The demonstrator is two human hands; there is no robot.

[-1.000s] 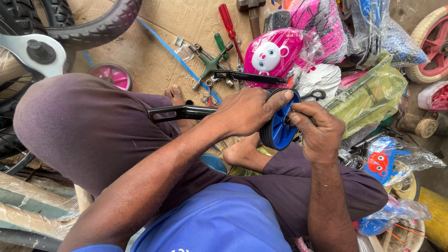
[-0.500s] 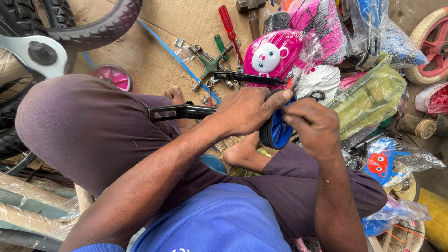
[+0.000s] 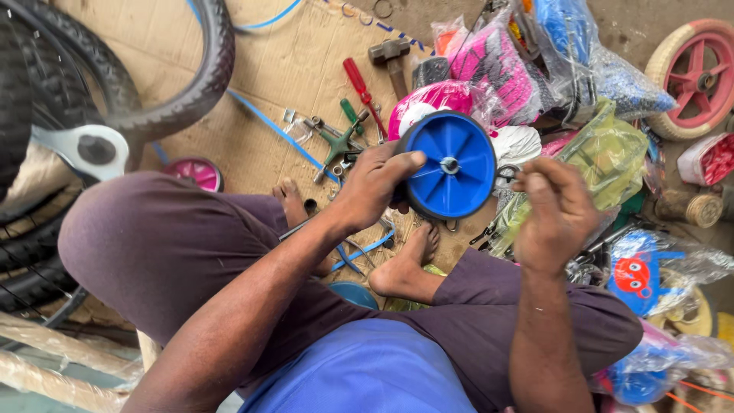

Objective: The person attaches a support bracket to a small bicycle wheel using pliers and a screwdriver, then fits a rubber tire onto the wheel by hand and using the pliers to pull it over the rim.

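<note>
Cardboard-covered floor behind: left hand clamps blue training wheel at frame centre by its left rim, hub facing up; right hand, fingers pinched, contents indiscernible, hovers just right.

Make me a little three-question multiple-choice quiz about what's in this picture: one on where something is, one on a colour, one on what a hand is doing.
1. Where does the red-handled screwdriver lie?
A. On the cardboard
B. On the person's lap
C. Inside a plastic bag

2. What colour is the small wheel being held?
A. Pink
B. Blue
C. Green

3. How is the right hand placed?
A. Gripping the wheel
B. Resting on the knee
C. Raised beside the wheel, apart from it

Answers: 1 A, it lies flat by the hammer. 2 B, its spoked face is blue. 3 C, only the left hand grips the wheel's rim.
</note>
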